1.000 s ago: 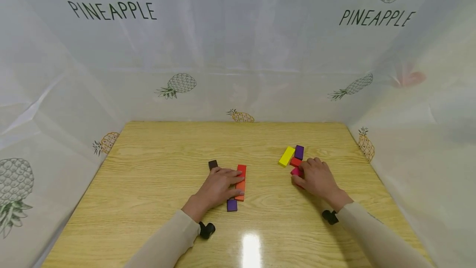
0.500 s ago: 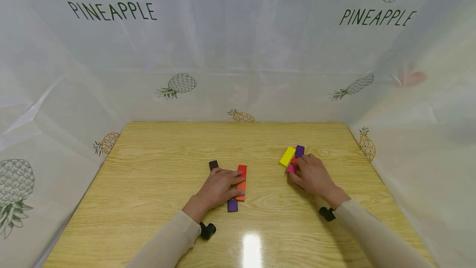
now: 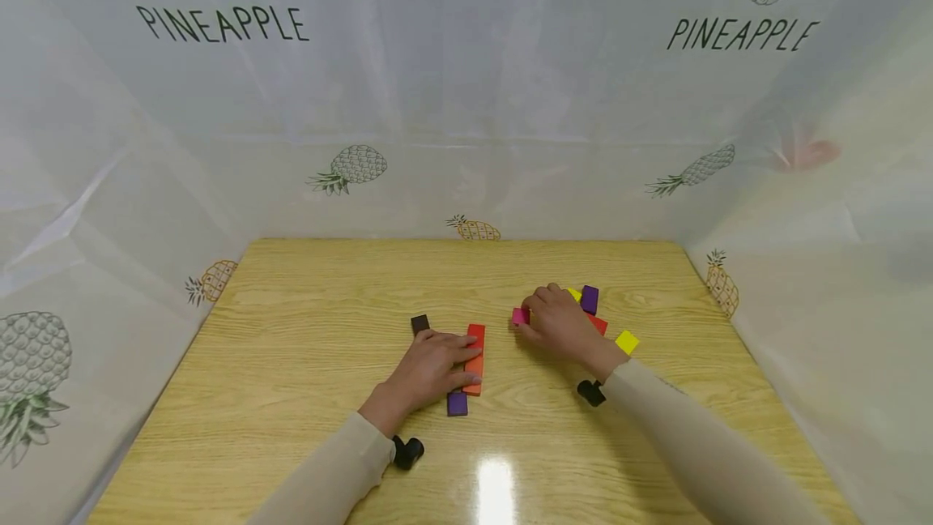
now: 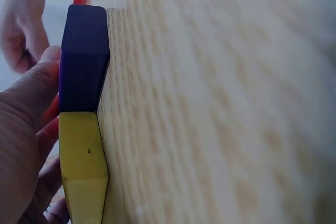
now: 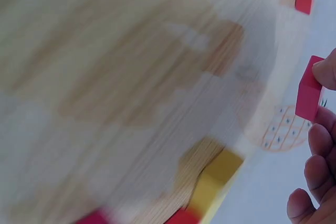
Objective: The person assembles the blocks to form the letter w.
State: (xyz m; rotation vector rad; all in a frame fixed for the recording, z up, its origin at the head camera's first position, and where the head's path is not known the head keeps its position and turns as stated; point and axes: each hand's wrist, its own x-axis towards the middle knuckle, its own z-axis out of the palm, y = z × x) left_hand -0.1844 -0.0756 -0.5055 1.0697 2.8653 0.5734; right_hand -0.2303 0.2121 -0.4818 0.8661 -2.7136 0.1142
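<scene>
My left hand (image 3: 428,367) rests on a group of blocks, its fingers lying across a red block (image 3: 475,333) and an orange block (image 3: 472,389). A purple block (image 3: 457,404) sticks out at the near end and a dark block (image 3: 419,323) at the far end. The left wrist view shows a purple block (image 4: 84,56) end to end with a yellow block (image 4: 84,156), which the hand hides from the head view. Between thumb and fingers, my right hand (image 3: 563,324) pinches a pink block (image 5: 310,90), away from the other blocks.
Under and around the right wrist lie a purple block (image 3: 590,299), a red block (image 3: 598,324), and yellow blocks, one (image 3: 627,342) beside the sleeve. The wooden table (image 3: 350,282) meets a pineapple-print curtain (image 3: 466,87) at its back and sides.
My right hand has taken hold of the pink block and carried it left, past the yellow block. Another yellow block now shows beside the right sleeve. The left hand stays in place.
</scene>
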